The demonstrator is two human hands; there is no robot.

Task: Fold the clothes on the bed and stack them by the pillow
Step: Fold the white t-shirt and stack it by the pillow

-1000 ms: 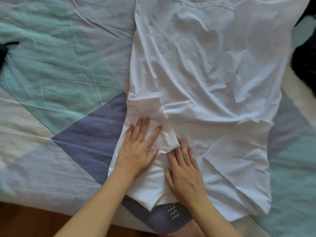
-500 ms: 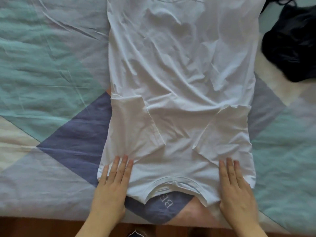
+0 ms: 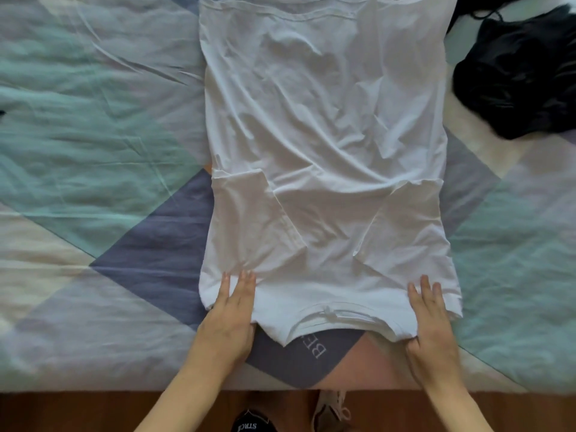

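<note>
Brown wooden floor (image 3: 93, 413) runs along the nearest edge at six o'clock, with a pale lace-up shoe (image 3: 330, 410) and a dark shoe (image 3: 252, 425) on it, just below the bed's edge. Above that lies the patchwork bed cover (image 3: 93, 151) in teal, slate-blue, cream and lilac blocks, creased and soft, with white lettering showing at the collar gap.

On it, spread flat, is the white cotton T-shirt (image 3: 327, 135), collar towards the person and hem far away at twelve o'clock, so its long axis runs straight away from the body. Both short sleeves are already folded inward over the chest. The left hand (image 3: 229, 319) rests at seven o'clock on the near left shoulder of the shirt, fingers straight and close together, pressing flat on the cloth. The right hand (image 3: 431, 325) lies at five o'clock on the near right shoulder, fingers straight and slightly spread on top; its thumb seems tucked at the cloth's edge, though whether it pinches I cannot tell. The two hands sit about equally near the collar edge, one at each corner, so the likely next fold carries that near edge away along the long axis towards the hem.

Farther off, at two o'clock, a crumpled black garment (image 3: 517, 79) waits unfolded, well apart from the shirt. No pillow is in view.
</note>
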